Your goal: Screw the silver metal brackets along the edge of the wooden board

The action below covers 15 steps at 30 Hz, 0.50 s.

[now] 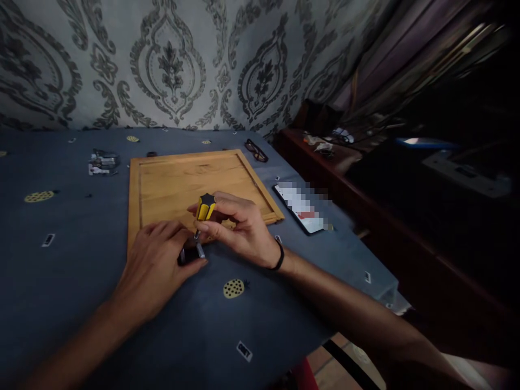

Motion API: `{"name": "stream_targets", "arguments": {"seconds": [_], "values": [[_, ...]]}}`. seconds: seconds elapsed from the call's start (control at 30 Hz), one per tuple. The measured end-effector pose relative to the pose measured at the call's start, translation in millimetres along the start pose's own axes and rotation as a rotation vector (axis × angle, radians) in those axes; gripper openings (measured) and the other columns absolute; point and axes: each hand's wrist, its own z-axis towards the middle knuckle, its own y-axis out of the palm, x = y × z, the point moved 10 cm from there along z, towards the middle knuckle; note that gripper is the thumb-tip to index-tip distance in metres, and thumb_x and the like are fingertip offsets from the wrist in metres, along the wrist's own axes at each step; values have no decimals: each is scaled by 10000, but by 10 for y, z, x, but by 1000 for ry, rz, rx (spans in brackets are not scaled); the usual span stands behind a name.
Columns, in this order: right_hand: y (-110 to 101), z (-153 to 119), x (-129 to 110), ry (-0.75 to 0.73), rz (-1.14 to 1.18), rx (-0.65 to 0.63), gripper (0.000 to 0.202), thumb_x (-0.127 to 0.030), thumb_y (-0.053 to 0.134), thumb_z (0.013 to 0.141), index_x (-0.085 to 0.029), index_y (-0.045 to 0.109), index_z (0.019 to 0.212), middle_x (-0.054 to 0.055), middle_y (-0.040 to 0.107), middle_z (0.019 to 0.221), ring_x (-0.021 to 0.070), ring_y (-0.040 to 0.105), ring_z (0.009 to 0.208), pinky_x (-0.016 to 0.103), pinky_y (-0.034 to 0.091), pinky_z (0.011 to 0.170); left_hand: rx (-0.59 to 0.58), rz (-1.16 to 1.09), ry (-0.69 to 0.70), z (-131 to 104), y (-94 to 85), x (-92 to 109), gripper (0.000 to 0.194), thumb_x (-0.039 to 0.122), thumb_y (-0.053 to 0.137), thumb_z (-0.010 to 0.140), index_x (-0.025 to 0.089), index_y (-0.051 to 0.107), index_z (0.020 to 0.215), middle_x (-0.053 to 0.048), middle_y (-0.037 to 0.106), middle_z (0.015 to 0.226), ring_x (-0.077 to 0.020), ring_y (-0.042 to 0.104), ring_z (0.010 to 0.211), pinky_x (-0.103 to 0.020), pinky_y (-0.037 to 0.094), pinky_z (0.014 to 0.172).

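Both forearms reach in from the near side, the left forearm (91, 330) low over the cloth-covered table (93, 276) and the right forearm (349, 298) crossing its near edge close to the near right corner. The left hand (156, 257) is closed around a small metal fitting (200, 250), thumb in front and fingers behind, probably to keep it from turning. The right hand (247, 227), a black band (279, 254) at its wrist, pinches a yellow-and-black screwdriver (206, 207) between thumb and fingers. The handle points up and the shaft runs down to the fitting, a grip that seems chosen for twisting in line with it. The tip's exact seat is hidden.

The fitting is at the near edge of a framed wooden panel (190, 181); whether they touch, I cannot tell. The panel lies flat across the middle of the table, perhaps for firm support. A phone (300, 208) rests between the panel and the table's right edge, apparently kept out of the hands' way yet within view.

Farther off, a cluster of metal parts (102, 161) sits left of the panel towards the far edge, seemingly grouped to stay together. Eyeglasses (255, 150) lie near the far right corner. Behind the far edge hangs patterned fabric or wallpaper (170, 65).
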Motion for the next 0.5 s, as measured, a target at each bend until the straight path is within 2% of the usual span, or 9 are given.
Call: {"name": "stream_targets", "arguments": {"seconds": [0.13,0.23,0.33,0.5], "values": [[7,-11,5,12,50,25,345,-529,707,841,-191,646,811,-4,586,804,82,590,620,220,500,538,4,10,5,5,-7,7,222,374,708,858,219,713,1018,-84,695,1039,-328,642,981,-503,484,857],[-118,-52,-45,1,35,180,400,-527,787,761,-200,565,703,-30,542,701,79,521,564,231,466,494,-14,8,4,9,-3,11,194,376,692,870,222,707,987,-85,699,1044,-320,642,968,-503,480,864],[-246,-109,-14,72,73,330,427,-517,816,728,-219,511,705,-43,534,692,77,511,530,242,476,467,-29,13,2,8,4,13,170,385,687,876,228,693,941,-81,701,1064,-311,642,967,-501,473,880],[-191,-90,60,118,178,297,394,-527,771,771,-220,526,808,-64,571,713,62,597,498,199,506,460,-7,27,-13,6,-23,12,189,380,727,848,232,693,961,-73,702,1039,-314,641,990,-490,475,882]]}}
